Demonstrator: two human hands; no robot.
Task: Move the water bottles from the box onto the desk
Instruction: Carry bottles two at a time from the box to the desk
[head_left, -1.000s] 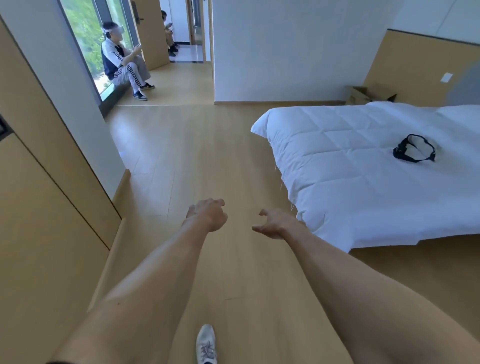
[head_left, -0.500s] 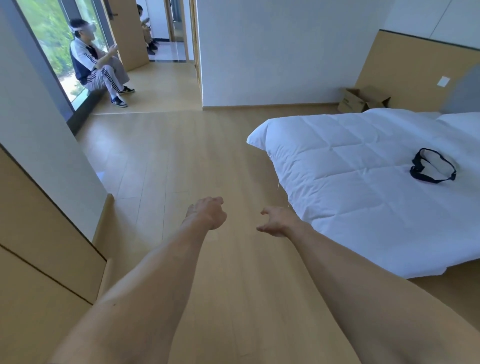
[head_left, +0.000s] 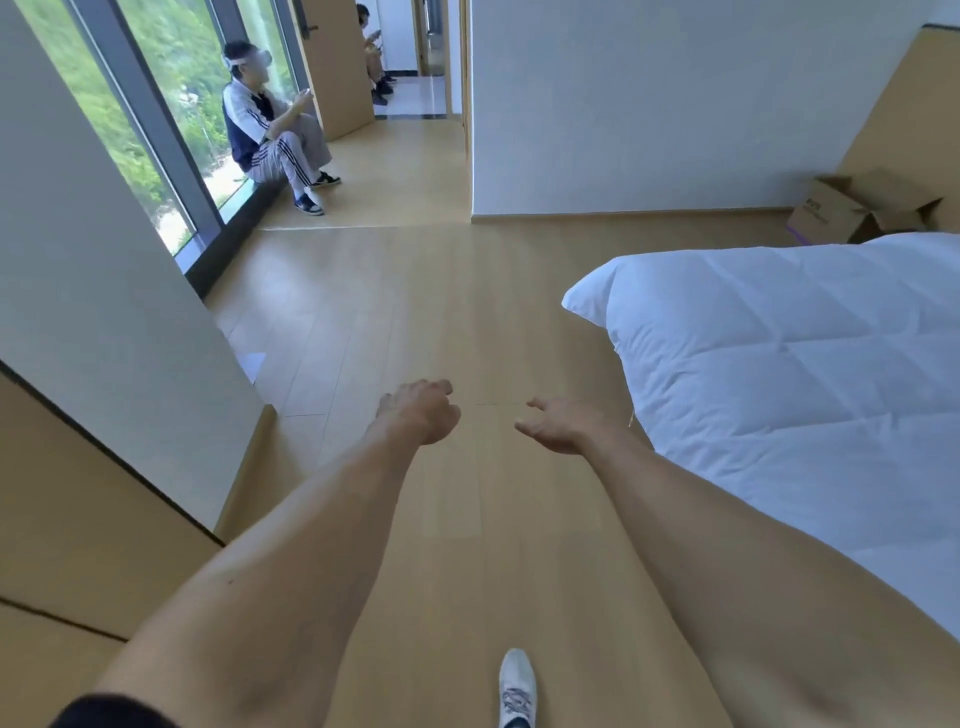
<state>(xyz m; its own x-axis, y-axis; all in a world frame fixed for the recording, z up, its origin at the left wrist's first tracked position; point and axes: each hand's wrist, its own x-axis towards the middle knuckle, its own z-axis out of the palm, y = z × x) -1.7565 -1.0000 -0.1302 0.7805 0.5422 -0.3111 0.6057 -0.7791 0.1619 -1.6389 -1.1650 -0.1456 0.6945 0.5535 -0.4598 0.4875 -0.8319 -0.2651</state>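
Note:
An open cardboard box (head_left: 836, 213) stands on the floor at the far right, against the wood wall panel behind the bed's corner. Its inside is hidden, and no water bottles or desk are in view. Both my arms reach forward over the wooden floor. My left hand (head_left: 421, 410) has its fingers curled under and holds nothing. My right hand (head_left: 558, 428) is relaxed with loosely spread fingers and is also empty. The two hands are a short gap apart, far from the box.
A bed with a white quilt (head_left: 779, 374) fills the right side. Wood cabinets (head_left: 78, 519) and a white wall line the left. A person (head_left: 270, 135) sits by the window at the far left, near a doorway. My white shoe (head_left: 517, 686) is at the bottom.
The view has swung and advanced, so the bed and box have slid right and the black item on the quilt has left the view. My hands keep the same pose. My shoe is back in view.

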